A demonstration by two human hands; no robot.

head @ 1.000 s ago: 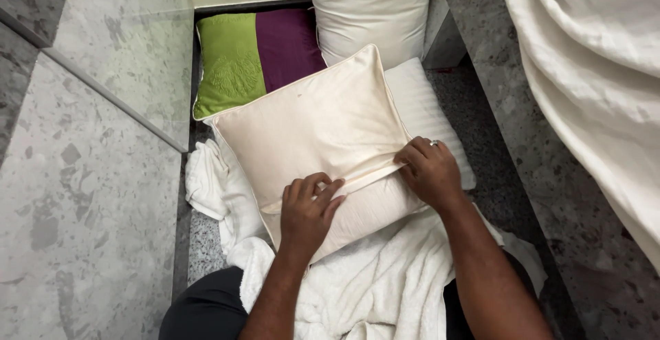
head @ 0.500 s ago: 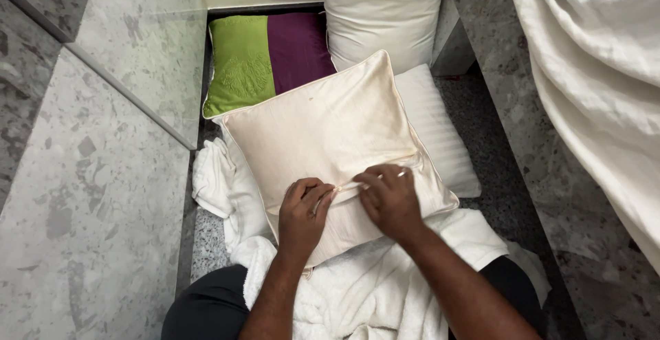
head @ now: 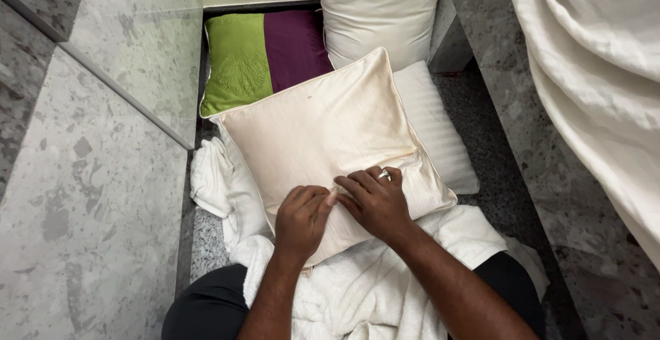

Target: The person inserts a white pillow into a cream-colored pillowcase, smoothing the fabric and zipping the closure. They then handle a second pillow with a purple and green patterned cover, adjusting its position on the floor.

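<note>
- A cream satin cushion (head: 323, 134) with piped edges lies tilted like a diamond across the person's lap, resting on a white towel (head: 364, 292) and partly over a white striped pillow (head: 440, 134).
- The left hand (head: 302, 220) presses on the cushion's lower part, fingers (head: 313, 199) curled narrow and pinching the fabric at a fold or seam.
- The right hand (head: 375, 202) lies just beside it, touching it at the fingertips; its fingers (head: 361, 182) are bent close together on the same fold, and one wears a ring (head: 385, 173).
- Beyond the cushion lies a green and purple cushion (head: 268, 58), with a plain white pillow (head: 378, 10) standing next to it.
- Grey speckled stone (head: 89, 195) flanks the left side; a crumpled white sheet (head: 598, 72) hangs at the right.
</note>
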